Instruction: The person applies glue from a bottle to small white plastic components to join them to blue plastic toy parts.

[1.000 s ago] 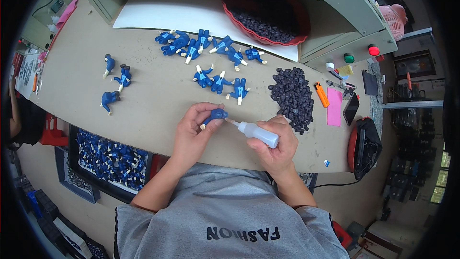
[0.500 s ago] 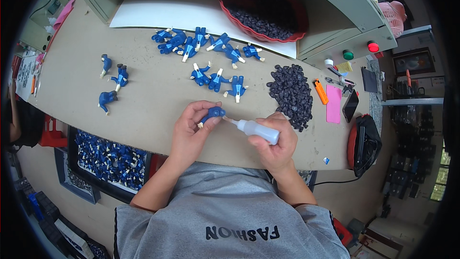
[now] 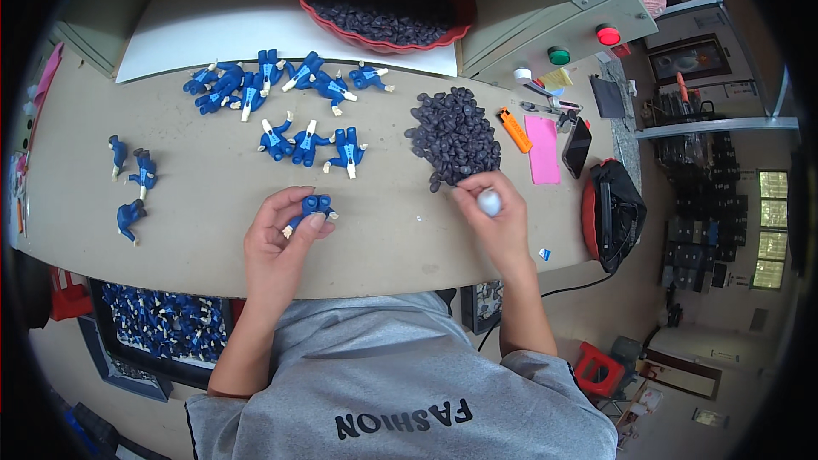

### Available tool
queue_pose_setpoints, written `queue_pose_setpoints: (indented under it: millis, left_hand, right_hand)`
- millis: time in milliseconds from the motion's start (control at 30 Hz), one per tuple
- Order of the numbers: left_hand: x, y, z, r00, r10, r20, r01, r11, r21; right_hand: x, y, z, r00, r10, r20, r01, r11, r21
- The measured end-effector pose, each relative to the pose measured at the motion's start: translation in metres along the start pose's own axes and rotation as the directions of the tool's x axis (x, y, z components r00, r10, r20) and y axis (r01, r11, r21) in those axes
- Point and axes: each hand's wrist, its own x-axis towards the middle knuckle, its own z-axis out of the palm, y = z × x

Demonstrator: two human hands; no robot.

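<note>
My left hand [image 3: 281,234] is closed on a small blue figure body [image 3: 317,204], gripping it between thumb and fingers with its two hollow leg ends up and cream hands at the sides. My right hand [image 3: 501,220] is wrapped round a pale squeeze bottle [image 3: 489,202], whose rounded end shows and whose nozzle is hidden. The thumb and forefinger of that hand reach the near edge of a heap of small dark pieces [image 3: 456,136]; whether they pinch one I cannot make out. Several similar blue figures [image 3: 309,143] lie on the table beyond my left hand.
A red scalloped bowl [image 3: 460,25] of dark pieces stands at the back. Right of the heap lie an orange cutter [image 3: 514,130], pink paper [image 3: 543,149], a phone [image 3: 577,147] and a black-and-red pouch [image 3: 613,213]. More blue figures fill a tray [image 3: 226,324] below the table at left.
My right hand has moved away from the figure to the dark heap, tipping the bottle end-on. My left hand has turned the figure so its legs show. The whole view has shifted.
</note>
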Motion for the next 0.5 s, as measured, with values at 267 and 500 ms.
queue_pose_setpoints:
  millis: [267, 500]
  left_hand:
    - [0.005, -0.004, -0.003, 0.999, 0.021, 0.025, -0.021, 1.0, 0.014]
    - [-0.001, 0.001, -0.007, 0.999, 0.049, 0.019, -0.05, 0.997, 0.059]
  right_hand:
    - [0.004, -0.015, 0.02, 0.968, -0.227, 0.107, 0.249, 0.922, -0.295]
    - [-0.001, -0.019, 0.027, 0.943, -0.194, 0.269, 0.246, 0.954, -0.172]
